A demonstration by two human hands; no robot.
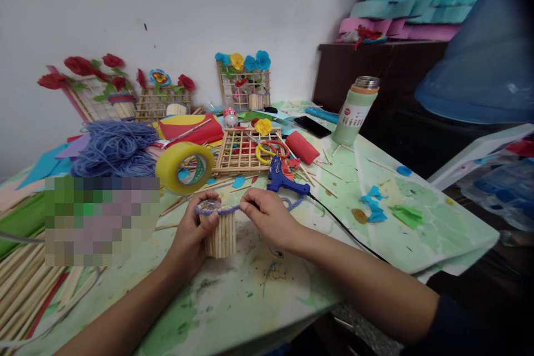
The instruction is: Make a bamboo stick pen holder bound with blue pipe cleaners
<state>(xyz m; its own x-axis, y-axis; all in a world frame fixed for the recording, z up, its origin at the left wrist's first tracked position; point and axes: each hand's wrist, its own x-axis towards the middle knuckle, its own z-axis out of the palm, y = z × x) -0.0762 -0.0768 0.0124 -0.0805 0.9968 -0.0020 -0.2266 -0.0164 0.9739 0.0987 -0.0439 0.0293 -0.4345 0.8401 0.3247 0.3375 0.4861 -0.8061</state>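
A small round cup made of upright wooden sticks (221,240) stands in the grip of my left hand (192,233), whose fingers and thumb wrap its left side. Blue-purple yarn (227,211) runs along the cup's upper rim and stretches off to the right. My right hand (267,214) pinches that yarn between thumb and fingers, just beside the rim. Past the right hand, more of the yarn curls on the table. A blue glue gun (286,179) with a black cord lies just beyond my right hand.
Behind the hands are a roll of yellow tape (162,169), a heap of blue yarn (117,147), a stick lattice (233,150) and scissors (267,151). A green bottle (354,114) stands right of a phone (312,126). Loose sticks (29,289) lie left; paper scraps (374,206) lie right.
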